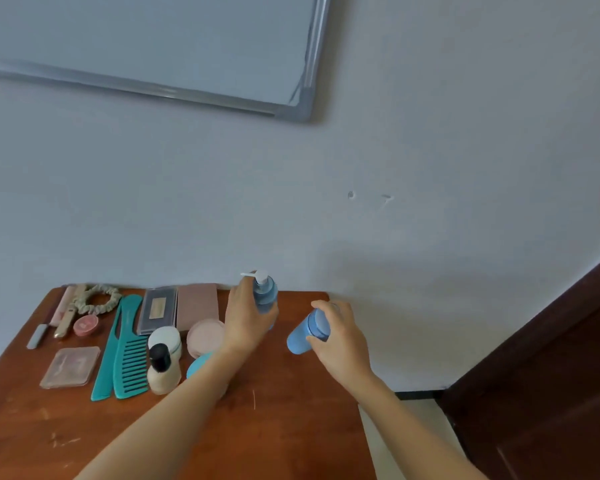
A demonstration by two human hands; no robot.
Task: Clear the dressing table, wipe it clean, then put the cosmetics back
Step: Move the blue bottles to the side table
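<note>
My left hand [246, 317] grips a blue pump bottle [265, 294] with a white pump head, upright near the table's back edge. My right hand [336, 332] holds a light blue bottle [307, 336], tilted, near the table's right edge. On the brown wooden table [291, 427] lie two teal combs [125, 348], a small cream bottle with a black cap [163, 370], a white round jar [165, 339], a pink round compact [205, 336], a grey palette [156, 310] and a mauve palette [197, 305]. A turquoise lid [200, 363] peeks out from behind my left forearm.
At the left lie a square pink compact [70, 367], a small red pot [86, 324], a beige scrunchie [99, 299] and slim tubes [63, 315]. The wall rises right behind the table, with a whiteboard [153, 46] above. A dark wooden door [551, 375] stands at the right.
</note>
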